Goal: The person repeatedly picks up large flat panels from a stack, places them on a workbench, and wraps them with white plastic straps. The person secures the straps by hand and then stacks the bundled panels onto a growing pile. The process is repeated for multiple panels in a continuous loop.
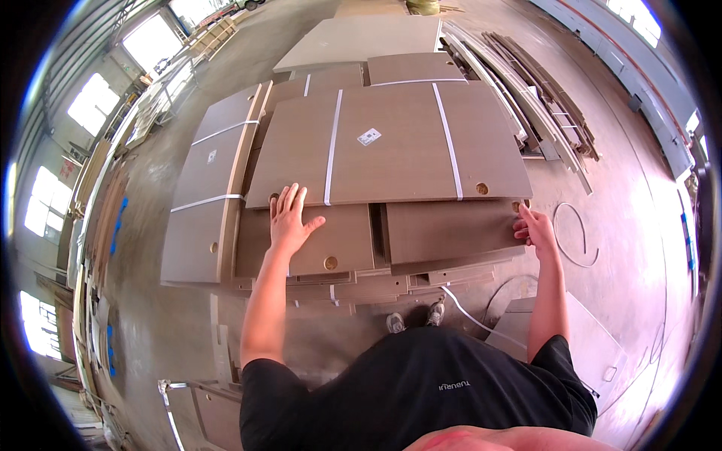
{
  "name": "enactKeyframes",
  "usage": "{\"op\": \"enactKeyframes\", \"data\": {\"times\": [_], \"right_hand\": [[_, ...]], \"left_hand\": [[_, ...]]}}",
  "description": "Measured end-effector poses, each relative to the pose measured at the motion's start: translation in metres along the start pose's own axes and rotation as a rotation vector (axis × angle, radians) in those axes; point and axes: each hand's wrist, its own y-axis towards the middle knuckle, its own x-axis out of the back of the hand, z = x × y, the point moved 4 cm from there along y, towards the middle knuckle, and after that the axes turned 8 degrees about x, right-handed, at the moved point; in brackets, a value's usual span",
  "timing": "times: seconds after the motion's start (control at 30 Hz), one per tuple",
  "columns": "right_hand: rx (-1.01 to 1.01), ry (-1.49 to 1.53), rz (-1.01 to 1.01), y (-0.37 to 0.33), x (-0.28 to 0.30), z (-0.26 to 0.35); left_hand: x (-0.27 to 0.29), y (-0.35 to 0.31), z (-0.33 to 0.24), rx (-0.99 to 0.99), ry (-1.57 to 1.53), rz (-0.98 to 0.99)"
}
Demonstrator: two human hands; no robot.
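A large brown board (391,143) lies on top of a stack of similar boards, with two white straps (332,146) across it and a small white label (369,137). My left hand (289,222) rests on its front left edge, fingers stretched out and thumb spread to the side. At the front right corner, my right hand (534,227) has its fingers curled by the board's edge; their undersides are partly hidden. Below the top board, two lower boards (451,229) stick out toward me, the left one with a round hole (330,263).
Another strapped bundle (207,161) stands on the left of the stack. Long strips (538,105) lie in piles at the far right. A loose strap (470,316) hangs beside my feet, near a grey panel (583,331) on the floor. A metal-framed cart (177,398) is at lower left.
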Motion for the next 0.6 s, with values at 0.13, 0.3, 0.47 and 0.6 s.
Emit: {"op": "enactKeyframes", "data": {"times": [0.13,0.3,0.47,0.6], "right_hand": [[-0.123,0.370,-0.042,0.036,-0.026,0.014],[-0.255,0.679,-0.101,0.061,-0.030,0.001],[-0.282,0.823,-0.183,0.094,-0.033,-0.005],[-0.115,0.767,-0.264,0.141,-0.046,0.023]], "left_hand": [[-0.007,0.013,0.017,0.046,0.074,-0.047],[-0.014,0.028,0.030,0.040,0.056,-0.022],[-0.024,0.049,0.030,0.050,0.028,-0.050],[-0.038,0.086,0.047,0.068,0.028,-0.076]]}}
